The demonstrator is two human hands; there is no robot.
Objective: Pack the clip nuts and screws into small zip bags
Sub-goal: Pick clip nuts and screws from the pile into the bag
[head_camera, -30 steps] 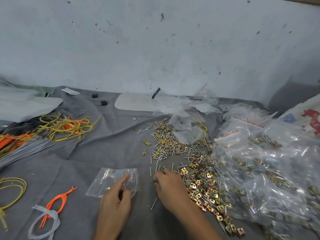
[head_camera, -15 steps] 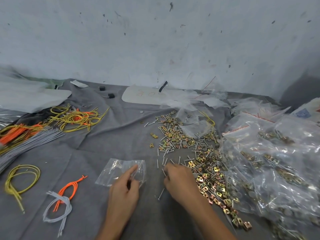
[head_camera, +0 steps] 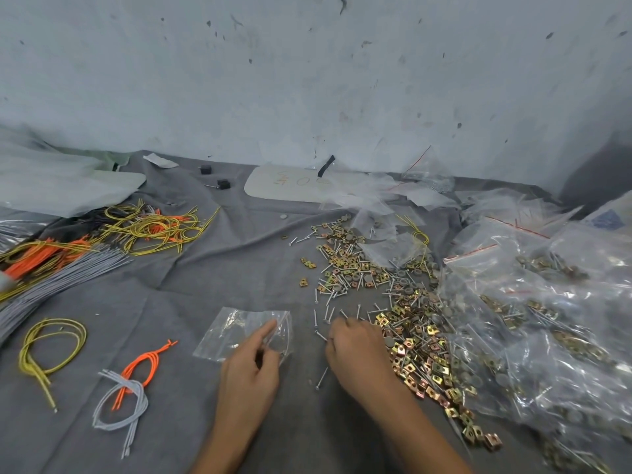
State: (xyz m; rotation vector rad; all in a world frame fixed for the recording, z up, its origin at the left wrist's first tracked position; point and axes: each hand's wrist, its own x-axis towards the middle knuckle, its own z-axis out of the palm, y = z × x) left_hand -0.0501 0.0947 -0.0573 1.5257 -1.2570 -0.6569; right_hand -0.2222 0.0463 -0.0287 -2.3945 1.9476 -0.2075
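Left hand (head_camera: 251, 367) is on the small zip bag (head_camera: 236, 331), which lies on the grey cloth of the bench (head_camera: 191, 278) just left of the loose hardware. The index finger lies straight across the plastic. Thumb and the other fingers are curled in at the bag's right edge, which looks lifted, so I'd call that a pinch on the bag. The bag is clear and crinkly, so I honestly can't see if anything is in it.

Right hand (head_camera: 355, 357) is knuckles-up at the near left edge of the pile. Its fingers are curled down among the screws (head_camera: 328, 297), but the tips are tucked under the hand, so I can't tell if it's grasping one or just touching. One stray screw (head_camera: 321, 378) lies between the two wrists.

The clip nuts (head_camera: 422, 340), brassy little squares, are mixed with the screws in a long heap running from mid-bench towards the near right. Further right is a mound of filled bags (head_camera: 547, 302), cut off by the frame edge, with the contents a blur through the plastic.

On the left are a tangle of yellow wires (head_camera: 154, 227), a loose yellow loop (head_camera: 51, 343), an orange bundle (head_camera: 143, 366) crossed over a grey bundle (head_camera: 123, 403), and a fan of grey wires (head_camera: 58, 278) running out of shot. By the wall (head_camera: 307, 80) there's a white card (head_camera: 273, 186) with orange scribble I can't read.
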